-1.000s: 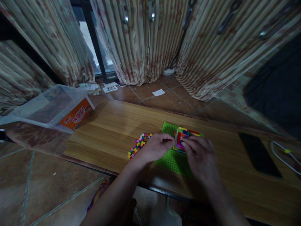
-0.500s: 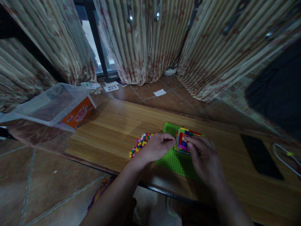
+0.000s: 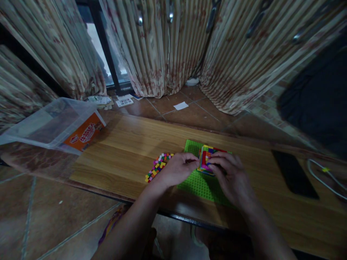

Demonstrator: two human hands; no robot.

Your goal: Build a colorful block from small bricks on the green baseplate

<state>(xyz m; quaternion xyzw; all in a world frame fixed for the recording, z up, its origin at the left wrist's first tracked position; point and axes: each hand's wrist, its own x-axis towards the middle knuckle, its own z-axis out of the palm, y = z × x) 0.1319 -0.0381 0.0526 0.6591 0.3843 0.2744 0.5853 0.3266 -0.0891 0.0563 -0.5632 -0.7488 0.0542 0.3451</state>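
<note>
A multicoloured brick block [image 3: 206, 157] stands on a green studded baseplate [image 3: 196, 184] on the wooden table [image 3: 127, 151]. My left hand [image 3: 177, 169] touches the block's left side with its fingertips. My right hand [image 3: 230, 177] covers the block's right and near side, fingers curled over it. A flat patch of small coloured bricks [image 3: 158, 167] lies on the table just left of my left hand. Much of the block is hidden by my fingers.
A clear plastic bin with an orange label [image 3: 58, 124] lies tipped at the table's left end. A black phone [image 3: 294, 174] and a white cable [image 3: 324, 175] lie at the right. Striped curtains [image 3: 168, 47] hang behind, above a tiled floor with paper scraps [image 3: 180, 105].
My right hand's fingers have crept further over the block's top and near side. My left hand stays at the block's left side. The camera view shifted slightly.
</note>
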